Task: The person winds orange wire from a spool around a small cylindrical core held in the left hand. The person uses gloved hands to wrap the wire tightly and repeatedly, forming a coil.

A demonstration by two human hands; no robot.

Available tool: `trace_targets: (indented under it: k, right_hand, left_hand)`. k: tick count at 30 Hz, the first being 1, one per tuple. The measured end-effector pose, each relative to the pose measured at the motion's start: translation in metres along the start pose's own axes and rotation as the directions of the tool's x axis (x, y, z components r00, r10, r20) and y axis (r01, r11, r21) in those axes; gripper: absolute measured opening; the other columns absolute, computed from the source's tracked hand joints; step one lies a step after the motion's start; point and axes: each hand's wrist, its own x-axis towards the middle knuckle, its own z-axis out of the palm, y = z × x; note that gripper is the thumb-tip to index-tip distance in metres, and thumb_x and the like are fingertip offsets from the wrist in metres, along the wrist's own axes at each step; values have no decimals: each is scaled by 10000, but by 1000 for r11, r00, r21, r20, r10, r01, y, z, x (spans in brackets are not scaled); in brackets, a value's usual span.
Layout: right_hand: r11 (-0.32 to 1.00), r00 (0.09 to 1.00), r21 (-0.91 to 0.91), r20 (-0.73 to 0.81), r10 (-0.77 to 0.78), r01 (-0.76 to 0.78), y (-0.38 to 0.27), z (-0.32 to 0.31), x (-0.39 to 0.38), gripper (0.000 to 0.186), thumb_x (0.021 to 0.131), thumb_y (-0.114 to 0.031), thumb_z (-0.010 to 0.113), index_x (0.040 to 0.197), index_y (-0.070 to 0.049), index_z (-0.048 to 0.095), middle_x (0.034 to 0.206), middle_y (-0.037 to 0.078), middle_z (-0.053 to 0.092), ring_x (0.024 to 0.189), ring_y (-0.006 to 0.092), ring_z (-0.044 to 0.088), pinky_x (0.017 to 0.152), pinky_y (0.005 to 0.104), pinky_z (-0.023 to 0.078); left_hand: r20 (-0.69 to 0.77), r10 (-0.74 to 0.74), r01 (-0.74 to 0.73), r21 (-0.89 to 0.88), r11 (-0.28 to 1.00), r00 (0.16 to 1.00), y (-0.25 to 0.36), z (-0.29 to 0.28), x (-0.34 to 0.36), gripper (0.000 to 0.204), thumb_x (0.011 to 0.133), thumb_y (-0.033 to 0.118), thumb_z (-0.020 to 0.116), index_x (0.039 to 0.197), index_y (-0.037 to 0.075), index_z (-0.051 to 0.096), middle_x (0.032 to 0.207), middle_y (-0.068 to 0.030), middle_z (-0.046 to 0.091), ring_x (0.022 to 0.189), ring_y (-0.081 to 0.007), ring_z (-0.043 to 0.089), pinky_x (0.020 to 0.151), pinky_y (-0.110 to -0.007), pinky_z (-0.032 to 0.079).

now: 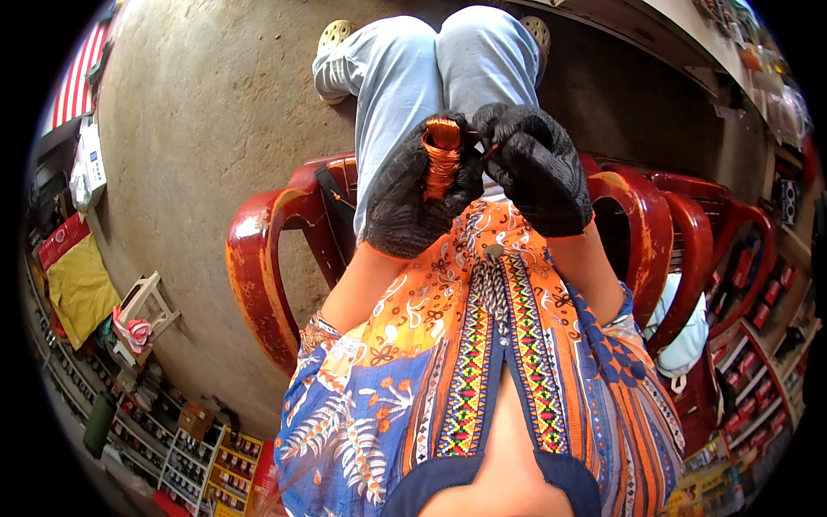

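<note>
Both hands wear black knitted gloves and are held close together above my lap. My left hand (412, 191) is wrapped round a coil of copper wire (441, 168), which stands upright with its looped top showing above the fingers. Just to the right, my right hand (538, 168) is closed in a pinch, its fingertips near the coil. A thin dark strand, seemingly the wire's end, shows at those fingertips. What else the right fingers may cover is hidden.
I sit in a worn red armchair (258, 250), more red chairs (689, 233) to the right. A small white stool (146, 312) and a yellow cloth (82, 289) are at the left. Shelves of small goods (185, 465) line the lower left; a counter (663, 34) is at the upper right.
</note>
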Motion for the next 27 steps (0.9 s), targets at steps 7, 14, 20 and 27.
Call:
trace_targets:
  k: [7,14,20,27]
  right_hand:
    - [999,968,7,-250,-36,39,14,13,1,161,893,-127,619,1004,-10,619,904,58,661,780,112,593,711,242,461]
    - [991,954,-115,-298,29,-66,10,18,-3,187,897,-88,585,1054,9,613,923,59,652,816,119,591,763,263,480]
    - [944,941,-272,-325,94,-188,-7,36,-2,159,897,-145,614,994,-21,634,892,-4,645,792,80,572,683,192,442]
    - [987,956,-12,-248,154,-162,5,16,-1,146,896,-130,586,993,-28,626,852,5,613,758,95,563,690,211,458]
  left_hand:
    - [74,-229,231,-557,798,971,-4,-2,-1,467,960,347,488,1301,29,449,1160,-105,552,967,-210,556,826,-320,475]
    - [-206,-127,138,40,990,970,-1,12,1,549,952,412,454,1266,-36,410,968,-118,516,754,-194,485,679,-285,449]
    - [-139,-197,139,-345,928,970,-4,2,1,497,959,379,454,1241,-30,438,1017,-119,537,819,-209,524,700,-271,462]
    - [28,68,-72,180,981,997,0,6,2,456,936,312,529,1254,-7,454,1130,-109,551,969,-186,557,814,-284,471]
